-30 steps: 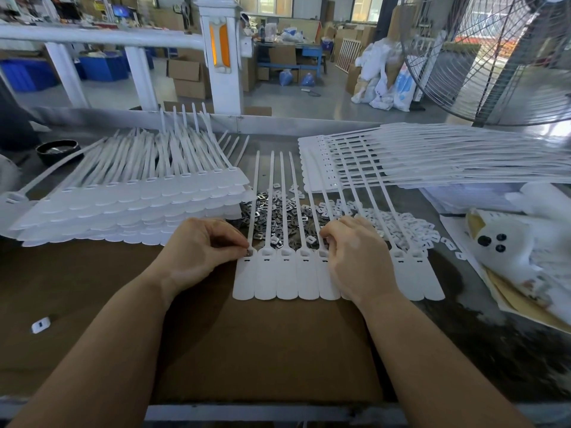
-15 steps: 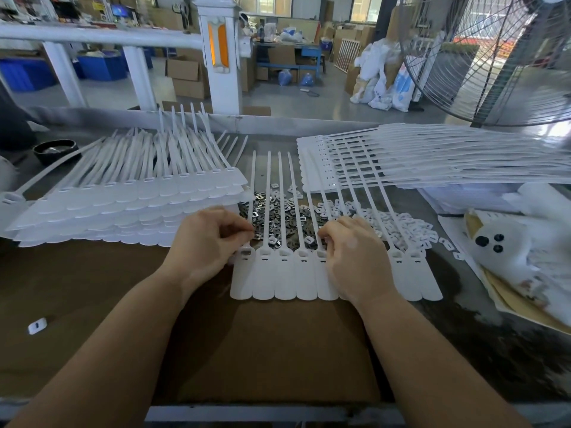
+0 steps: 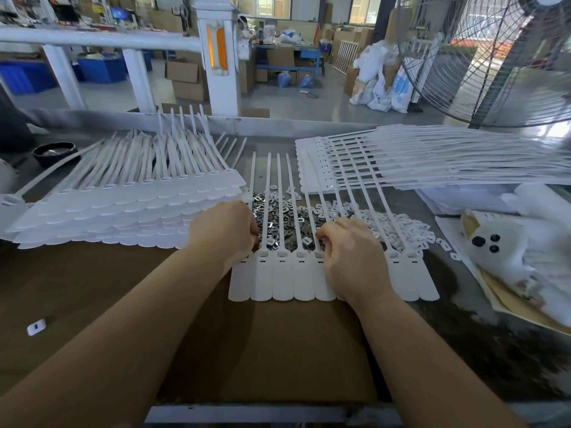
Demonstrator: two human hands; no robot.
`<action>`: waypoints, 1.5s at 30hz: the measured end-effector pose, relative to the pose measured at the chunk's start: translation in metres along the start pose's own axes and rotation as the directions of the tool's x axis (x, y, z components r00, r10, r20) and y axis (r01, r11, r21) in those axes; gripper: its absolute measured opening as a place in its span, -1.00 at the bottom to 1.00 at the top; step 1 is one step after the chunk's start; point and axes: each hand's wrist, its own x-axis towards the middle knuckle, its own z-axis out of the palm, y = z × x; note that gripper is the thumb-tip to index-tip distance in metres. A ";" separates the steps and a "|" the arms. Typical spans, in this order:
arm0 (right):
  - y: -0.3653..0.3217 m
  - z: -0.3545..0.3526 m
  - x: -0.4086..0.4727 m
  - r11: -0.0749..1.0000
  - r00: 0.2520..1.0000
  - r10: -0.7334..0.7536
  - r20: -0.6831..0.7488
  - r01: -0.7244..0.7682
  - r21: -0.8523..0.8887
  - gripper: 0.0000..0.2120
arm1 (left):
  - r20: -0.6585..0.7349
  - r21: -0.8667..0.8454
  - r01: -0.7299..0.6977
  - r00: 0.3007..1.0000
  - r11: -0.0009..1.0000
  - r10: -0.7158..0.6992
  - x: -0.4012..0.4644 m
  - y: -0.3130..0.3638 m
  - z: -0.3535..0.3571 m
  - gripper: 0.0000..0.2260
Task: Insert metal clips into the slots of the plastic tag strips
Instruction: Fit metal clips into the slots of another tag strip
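Tag strip (image 3: 282, 279) flat on bench, left hand (image 3: 224, 231) fingers curled at clips (image 3: 284, 217), right hand (image 3: 349, 251) fingers pressing strip

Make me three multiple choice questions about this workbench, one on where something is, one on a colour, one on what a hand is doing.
1. The pile of metal clips lies:
A. under the tails of the tag strip
B. on the left stack
C. on the floor

2. The tag strip in front is:
A. blue
B. white
C. black

3. The right hand is:
A. raised in the air
B. flat on the cardboard
C. curled over the strip's slots

Answers: 1 A, clips show between the tails. 2 B, its tabs are plainly white. 3 C, bent fingers rest at the slots.
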 end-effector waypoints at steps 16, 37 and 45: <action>0.002 0.000 -0.001 1.000 1.000 -0.010 -0.016 0.010 0.009 -0.83 | 0.021 -0.660 -0.037 0.997 0.750 0.069 -0.005 -0.003 0.005 -0.89; 0.003 -0.008 -0.002 0.863 0.988 -0.051 -0.143 0.115 0.492 -0.82 | 0.093 -0.852 -0.014 0.980 0.524 0.177 -0.016 0.041 0.022 -0.94; 0.006 -0.009 0.001 0.797 0.994 0.036 -0.099 0.031 0.603 -0.89 | 0.010 -0.860 -0.057 0.992 0.507 0.130 -0.015 0.043 0.027 -0.90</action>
